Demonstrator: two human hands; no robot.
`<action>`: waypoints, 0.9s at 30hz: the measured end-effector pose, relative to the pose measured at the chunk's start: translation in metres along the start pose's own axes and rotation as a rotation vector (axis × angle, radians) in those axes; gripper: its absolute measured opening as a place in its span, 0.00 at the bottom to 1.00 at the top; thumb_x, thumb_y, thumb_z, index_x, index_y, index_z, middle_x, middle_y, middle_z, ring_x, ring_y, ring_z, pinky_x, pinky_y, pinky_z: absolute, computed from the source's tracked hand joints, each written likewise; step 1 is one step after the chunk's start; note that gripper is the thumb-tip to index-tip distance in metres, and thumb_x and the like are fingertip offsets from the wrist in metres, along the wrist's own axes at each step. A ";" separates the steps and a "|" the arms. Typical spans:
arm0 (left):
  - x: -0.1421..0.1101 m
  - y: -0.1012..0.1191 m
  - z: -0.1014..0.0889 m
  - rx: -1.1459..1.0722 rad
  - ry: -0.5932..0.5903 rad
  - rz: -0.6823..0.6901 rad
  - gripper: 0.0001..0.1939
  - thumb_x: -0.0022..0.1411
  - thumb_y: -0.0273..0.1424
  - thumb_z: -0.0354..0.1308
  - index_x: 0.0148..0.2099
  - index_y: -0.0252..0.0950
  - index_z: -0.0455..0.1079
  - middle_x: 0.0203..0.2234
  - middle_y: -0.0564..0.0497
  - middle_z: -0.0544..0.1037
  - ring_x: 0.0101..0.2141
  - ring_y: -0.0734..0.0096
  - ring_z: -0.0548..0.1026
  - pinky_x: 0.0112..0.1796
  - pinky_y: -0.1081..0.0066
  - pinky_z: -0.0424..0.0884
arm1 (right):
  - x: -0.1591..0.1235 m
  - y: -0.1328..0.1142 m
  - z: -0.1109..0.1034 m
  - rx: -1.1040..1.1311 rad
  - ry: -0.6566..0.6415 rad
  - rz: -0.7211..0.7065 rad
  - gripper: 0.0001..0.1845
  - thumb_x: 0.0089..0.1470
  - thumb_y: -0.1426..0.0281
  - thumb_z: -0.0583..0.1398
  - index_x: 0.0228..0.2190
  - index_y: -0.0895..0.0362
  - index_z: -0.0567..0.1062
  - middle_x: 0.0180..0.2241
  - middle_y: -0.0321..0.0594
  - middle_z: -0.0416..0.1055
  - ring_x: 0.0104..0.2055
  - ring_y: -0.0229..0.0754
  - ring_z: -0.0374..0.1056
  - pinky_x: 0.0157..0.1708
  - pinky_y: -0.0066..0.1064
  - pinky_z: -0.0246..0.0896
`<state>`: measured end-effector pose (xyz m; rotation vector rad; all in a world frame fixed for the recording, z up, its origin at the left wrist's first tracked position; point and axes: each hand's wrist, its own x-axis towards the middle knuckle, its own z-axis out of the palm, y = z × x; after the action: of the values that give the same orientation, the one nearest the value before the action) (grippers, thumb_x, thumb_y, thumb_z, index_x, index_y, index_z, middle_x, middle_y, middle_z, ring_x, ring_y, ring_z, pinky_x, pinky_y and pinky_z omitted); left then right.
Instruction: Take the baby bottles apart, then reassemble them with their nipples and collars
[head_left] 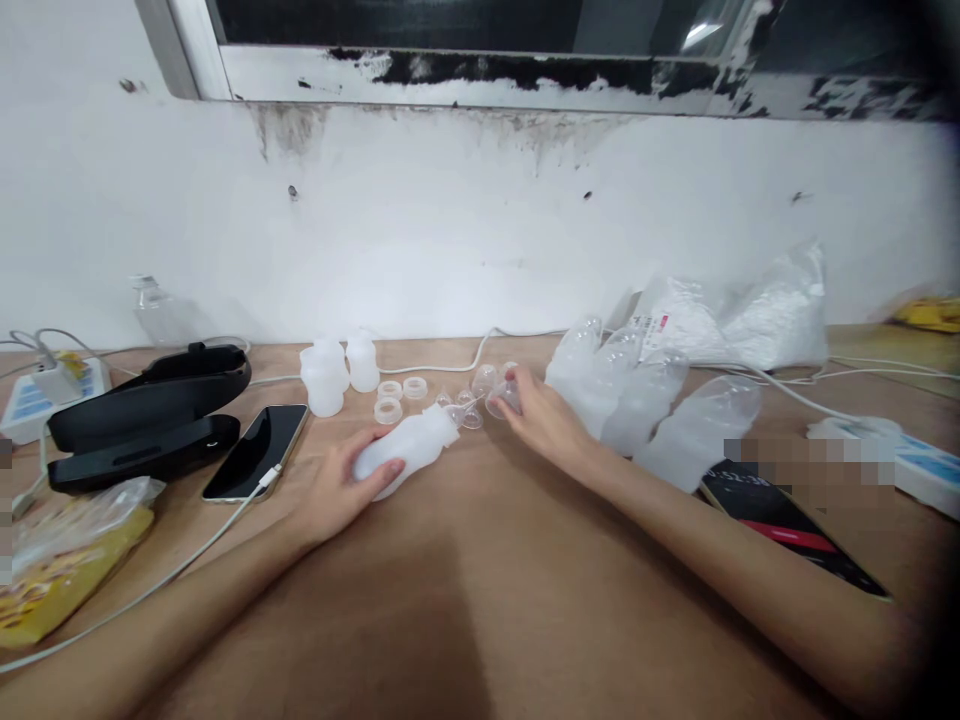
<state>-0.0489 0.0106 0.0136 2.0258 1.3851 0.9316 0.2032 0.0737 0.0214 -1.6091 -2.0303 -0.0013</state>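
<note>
My left hand [352, 478] is wrapped round a milky white baby bottle [409, 452], tilted with its neck towards the right. A thin, pale piece shows at its mouth; I cannot make out what it is. My right hand [536, 405] pinches a clear dome cap [501, 400] among the small clear parts. Clear bottle teats [469, 412] lie between the neck and that cap. Behind my left hand are several white screw rings [388, 410] and upright white bottles [324, 380]. Capped bottles [585, 375] stand close together beyond my right forearm, some leaning.
A phone [256, 455] on a cable and a black hinged case [146, 420] lie at left, near a yellow snack bag [75, 560]. At right are another phone [795, 530], a power strip [926, 470] and a bulging plastic bag [772, 315]. Cables [435, 368] run along the wall.
</note>
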 end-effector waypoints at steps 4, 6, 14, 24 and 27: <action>0.002 -0.012 0.000 -0.295 -0.053 -0.104 0.26 0.53 0.44 0.52 0.51 0.35 0.64 0.42 0.48 0.73 0.41 0.58 0.70 0.38 0.65 0.68 | -0.024 -0.014 -0.012 0.834 -0.036 0.082 0.16 0.53 0.60 0.51 0.42 0.54 0.61 0.35 0.41 0.66 0.25 0.35 0.61 0.19 0.27 0.55; 0.003 -0.015 0.001 -0.439 -0.094 -0.162 0.28 0.54 0.45 0.50 0.53 0.35 0.62 0.39 0.47 0.75 0.35 0.61 0.73 0.31 0.67 0.69 | -0.037 -0.019 -0.010 1.274 -0.186 0.172 0.14 0.53 0.60 0.52 0.39 0.54 0.63 0.34 0.39 0.65 0.24 0.33 0.59 0.16 0.23 0.50; 0.007 -0.007 0.005 -0.484 -0.137 -0.302 0.26 0.53 0.43 0.54 0.52 0.38 0.64 0.35 0.50 0.76 0.30 0.66 0.72 0.29 0.69 0.69 | -0.046 -0.013 0.008 1.779 -0.347 0.585 0.05 0.51 0.69 0.52 0.27 0.56 0.65 0.33 0.39 0.67 0.22 0.31 0.57 0.16 0.23 0.52; 0.007 -0.007 0.005 -0.494 -0.157 -0.287 0.26 0.52 0.43 0.54 0.52 0.38 0.64 0.42 0.50 0.74 0.36 0.62 0.72 0.33 0.66 0.70 | -0.047 -0.014 0.005 1.781 -0.380 0.572 0.04 0.51 0.68 0.53 0.29 0.55 0.65 0.32 0.38 0.67 0.21 0.30 0.57 0.17 0.23 0.52; 0.006 -0.007 0.004 -0.467 -0.160 -0.279 0.26 0.53 0.43 0.54 0.53 0.38 0.63 0.42 0.50 0.74 0.37 0.61 0.72 0.34 0.66 0.70 | -0.047 -0.014 0.005 1.798 -0.387 0.591 0.04 0.51 0.68 0.54 0.29 0.56 0.66 0.31 0.38 0.67 0.22 0.31 0.59 0.18 0.22 0.53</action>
<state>-0.0485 0.0190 0.0071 1.4830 1.1898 0.8518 0.1952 0.0290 0.0023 -0.7816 -0.7869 1.8086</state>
